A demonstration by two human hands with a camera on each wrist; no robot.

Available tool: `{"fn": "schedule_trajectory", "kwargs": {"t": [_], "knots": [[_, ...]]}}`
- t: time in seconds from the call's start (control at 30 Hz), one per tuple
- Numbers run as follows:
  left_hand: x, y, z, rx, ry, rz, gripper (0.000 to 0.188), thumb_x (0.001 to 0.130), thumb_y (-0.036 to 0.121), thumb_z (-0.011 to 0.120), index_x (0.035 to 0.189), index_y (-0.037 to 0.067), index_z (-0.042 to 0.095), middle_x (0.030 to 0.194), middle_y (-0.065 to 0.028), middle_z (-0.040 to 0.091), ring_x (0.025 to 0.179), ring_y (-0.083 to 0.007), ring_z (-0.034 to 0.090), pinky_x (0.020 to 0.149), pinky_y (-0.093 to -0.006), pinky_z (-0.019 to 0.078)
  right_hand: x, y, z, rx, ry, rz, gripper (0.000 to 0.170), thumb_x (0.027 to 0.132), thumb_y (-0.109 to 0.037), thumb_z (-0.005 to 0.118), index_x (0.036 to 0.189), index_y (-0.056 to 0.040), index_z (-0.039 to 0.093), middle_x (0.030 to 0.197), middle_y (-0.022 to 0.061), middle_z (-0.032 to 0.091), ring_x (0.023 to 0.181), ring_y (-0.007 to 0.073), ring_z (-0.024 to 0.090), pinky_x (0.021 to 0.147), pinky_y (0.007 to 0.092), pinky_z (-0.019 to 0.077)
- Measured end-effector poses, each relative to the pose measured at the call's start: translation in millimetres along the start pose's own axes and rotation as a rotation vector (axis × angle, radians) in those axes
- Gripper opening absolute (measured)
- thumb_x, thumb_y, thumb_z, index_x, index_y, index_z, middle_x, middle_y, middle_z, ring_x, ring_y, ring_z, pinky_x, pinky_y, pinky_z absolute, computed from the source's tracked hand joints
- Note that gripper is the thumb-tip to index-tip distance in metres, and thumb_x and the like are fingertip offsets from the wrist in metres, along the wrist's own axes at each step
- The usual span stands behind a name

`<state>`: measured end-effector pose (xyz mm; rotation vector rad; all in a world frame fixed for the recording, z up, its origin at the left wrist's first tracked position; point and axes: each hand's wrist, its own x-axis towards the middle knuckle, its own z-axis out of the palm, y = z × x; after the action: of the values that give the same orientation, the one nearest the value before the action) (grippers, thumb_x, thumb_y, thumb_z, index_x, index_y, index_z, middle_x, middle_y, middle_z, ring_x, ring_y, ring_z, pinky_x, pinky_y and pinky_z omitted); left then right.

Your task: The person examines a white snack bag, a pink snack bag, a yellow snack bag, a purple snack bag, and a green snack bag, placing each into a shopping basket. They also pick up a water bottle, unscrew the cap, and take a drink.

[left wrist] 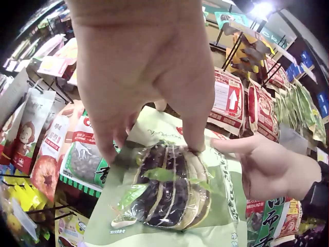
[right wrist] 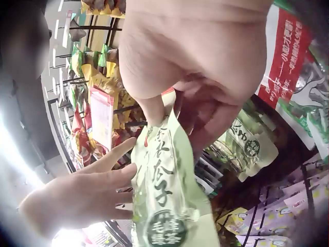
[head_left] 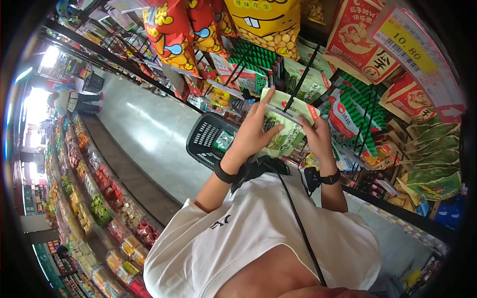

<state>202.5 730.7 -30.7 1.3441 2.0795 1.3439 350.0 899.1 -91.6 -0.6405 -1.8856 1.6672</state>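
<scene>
A pale green packet of seeds [head_left: 285, 141] is held in front of the chest, close to the hanging rack. My left hand [head_left: 248, 134] grips its left side, thumb on the front face. My right hand [head_left: 318, 141] pinches it near the right edge. In the left wrist view, dark striped seeds are pictured on the packet [left wrist: 169, 190], beneath the left hand [left wrist: 146, 67]; the right hand [left wrist: 277, 164] touches its right side. The right wrist view has the packet [right wrist: 172, 206] hanging from my right hand [right wrist: 195, 62], with the left hand [right wrist: 82, 193] at its left.
A dark basket [head_left: 196, 139] holding a green packet [head_left: 224, 141] stands below left. Red and yellow snack bags [head_left: 266, 25] hang above, beside a price tag [head_left: 405, 42]. Metal hooks [head_left: 306, 72] project near the hands. A person [head_left: 74, 102] is in the aisle at far left.
</scene>
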Motion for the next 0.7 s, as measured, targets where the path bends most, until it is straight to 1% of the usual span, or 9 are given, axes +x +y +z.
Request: {"fn": "schedule_trajectory", "kwargs": {"t": [0.17,0.23,0.27,0.33,0.37,0.4,0.47,0.6,0.7], "knots": [[-4,-9,2,0.066,0.054,-0.001,0.092,0.091,0.012,0.078,0.165,0.005,0.025,0.151,-0.0263,0.052,0.137,-0.0408,0.054,0.114,-0.0436,0.0436,21,11,-12,-0.171,0.107,0.051,0.039,0.099,-0.035,0.075,0.104,0.0034,0.073,0.080,0.0034,0.071,0.072,0.0083,0.057,0.066,0.0303,0.0464],[-11,-18,2,0.080,0.066,-0.023,0.078,0.092,0.013,0.076,0.158,0.002,0.037,0.150,-0.0258,0.054,0.138,-0.0416,0.054,0.114,-0.0429,0.0440,31,18,-17,-0.321,0.152,0.115,0.042,0.098,-0.038,0.076,0.099,0.0033,0.072,0.076,0.0025,0.068,0.069,0.0081,0.054,0.063,0.0314,0.0445],[-15,-23,0,0.137,0.066,-0.008,0.074,0.092,0.014,0.076,0.155,0.000,0.041,0.150,-0.0255,0.054,0.138,-0.0419,0.054,0.114,-0.0429,0.0442,38,32,-9,-0.126,0.222,-0.010,0.046,0.098,-0.043,0.076,0.093,0.0032,0.070,0.069,0.0023,0.061,0.065,0.0092,0.050,0.059,0.0332,0.0412],[-25,-31,-4,0.202,0.054,-0.030,0.055,0.094,0.017,0.074,0.143,0.002,0.056,0.151,-0.0232,0.055,0.138,-0.0417,0.054,0.113,-0.0444,0.0450,45,34,-8,-0.117,0.259,-0.045,0.046,0.098,-0.043,0.075,0.093,0.0027,0.070,0.066,0.0012,0.057,0.063,0.0096,0.047,0.058,0.0333,0.0388],[-30,-33,-8,0.212,0.021,-0.030,0.052,0.095,0.017,0.073,0.142,0.003,0.057,0.151,-0.0227,0.055,0.138,-0.0413,0.054,0.112,-0.0450,0.0455,49,33,-9,-0.113,0.276,-0.063,0.046,0.098,-0.043,0.075,0.093,0.0025,0.071,0.065,0.0006,0.055,0.062,0.0099,0.045,0.057,0.0334,0.0376],[-35,-33,-11,0.222,-0.013,-0.031,0.049,0.096,0.017,0.072,0.141,0.005,0.059,0.151,-0.0221,0.055,0.138,-0.0409,0.055,0.111,-0.0455,0.0460,50,27,-14,-0.279,0.284,-0.031,0.043,0.099,-0.042,0.074,0.095,0.0015,0.071,0.066,-0.0019,0.052,0.061,0.0093,0.041,0.055,0.0329,0.0336],[-49,-34,-17,0.282,-0.048,-0.034,0.041,0.099,0.019,0.068,0.139,0.010,0.062,0.152,-0.0206,0.056,0.138,-0.0392,0.055,0.110,-0.0483,0.0458,53,20,-12,-0.215,0.306,-0.041,0.042,0.100,-0.040,0.073,0.096,0.0015,0.071,0.066,-0.0027,0.051,0.062,0.0081,0.040,0.055,0.0329,0.0318],[-77,-27,-32,0.143,-0.094,-0.196,0.041,0.100,0.020,0.068,0.139,0.009,0.063,0.153,-0.0197,0.055,0.139,-0.0387,0.054,0.114,-0.0513,0.0413,71,23,-4,-0.105,0.386,-0.089,0.040,0.102,-0.038,0.073,0.098,0.0026,0.071,0.063,-0.0030,0.048,0.062,0.0061,0.037,0.055,0.0326,0.0288],[-105,-30,-46,0.210,-0.053,-0.194,0.040,0.100,0.020,0.068,0.138,0.009,0.063,0.151,-0.0196,0.056,0.137,-0.0395,0.056,0.112,-0.0483,0.0445,89,40,-1,-0.112,0.479,-0.151,0.044,0.102,-0.039,0.072,0.096,0.0042,0.071,0.060,-0.0010,0.047,0.060,0.0088,0.038,0.055,0.0344,0.0297]]}}
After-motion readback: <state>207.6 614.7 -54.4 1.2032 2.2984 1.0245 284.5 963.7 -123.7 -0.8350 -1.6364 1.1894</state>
